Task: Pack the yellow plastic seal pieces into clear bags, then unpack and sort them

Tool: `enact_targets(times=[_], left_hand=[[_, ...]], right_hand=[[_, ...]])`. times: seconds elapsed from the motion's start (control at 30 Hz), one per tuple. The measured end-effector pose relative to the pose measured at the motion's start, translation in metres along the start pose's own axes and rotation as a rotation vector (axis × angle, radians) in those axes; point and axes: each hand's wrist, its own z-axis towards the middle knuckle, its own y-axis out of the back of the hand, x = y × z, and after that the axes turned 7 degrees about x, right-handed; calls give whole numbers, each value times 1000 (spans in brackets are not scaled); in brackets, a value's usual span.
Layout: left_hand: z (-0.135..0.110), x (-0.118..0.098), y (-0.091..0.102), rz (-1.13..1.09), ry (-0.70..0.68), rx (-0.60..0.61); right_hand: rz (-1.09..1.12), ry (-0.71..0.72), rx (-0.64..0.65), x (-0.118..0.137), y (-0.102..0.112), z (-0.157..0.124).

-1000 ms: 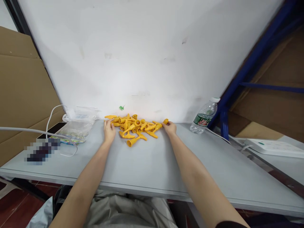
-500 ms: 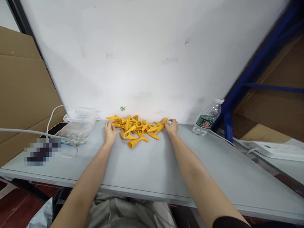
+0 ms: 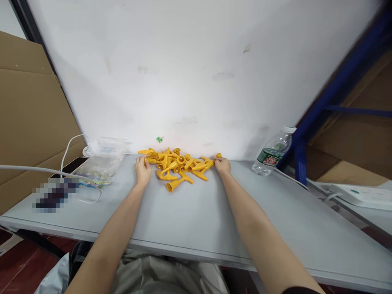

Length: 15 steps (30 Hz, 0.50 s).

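Yellow pile [image 3: 173, 165]: flared and curved pieces heaped between the two sets of fingers, apparently bounded by them.
Flared piece [image 3: 171, 186]: lies on the pile's near side, closer to the front edge than either hand's fingers.
Right hand [image 3: 223, 165]: fingers seem to pinch a yellow piece [image 3: 218, 155], one end showing above them; grip probably suits lifting from the pile's rim.
Left hand [image 3: 143, 170]: fingers curl against the pile's left end, likely steadying it; pinching or merely touching, cannot tell.
White board [image 3: 199, 90]: rises just beyond the fingertips, limiting forward reach.
Tabletop [image 3: 183, 220]: widest room, running from fingers back to its front edge.
Plastic bag [image 3: 104, 165]: left of the left fingers.
Bottle [image 3: 271, 157]: well right of the right fingers.
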Motion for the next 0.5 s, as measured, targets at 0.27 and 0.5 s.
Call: enact_targets(times=[0.27,0.5], left_hand=[[0,-1,2,7,60,5],[0,-2,3,7,91,-6]], right_hand=[[-12,-72,10,0,3,-5],[-114,-94,26,3,10,-16]])
